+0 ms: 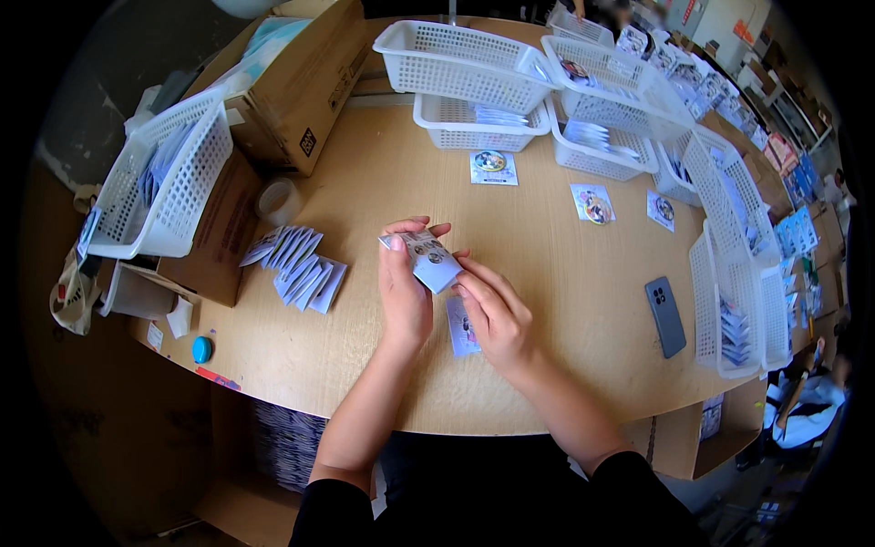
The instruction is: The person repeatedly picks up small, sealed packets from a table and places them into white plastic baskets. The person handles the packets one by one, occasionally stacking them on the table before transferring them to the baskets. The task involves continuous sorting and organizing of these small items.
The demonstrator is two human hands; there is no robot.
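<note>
As white mesh baskets [436, 82] crowd the far side of a wooden tabletop [383, 173], a person holds a small printed packet [434, 262] in both hands above it.

From here, the left hand [406, 305] has its grip closed around the packet's left side, while the right hand's [499, 324] grip pinches its lower right corner. A printed card [458, 330] lies partly beneath the right hand; a fanned row of packets [299, 269] rests to the left, a dark phone [665, 317] to the right.
</note>
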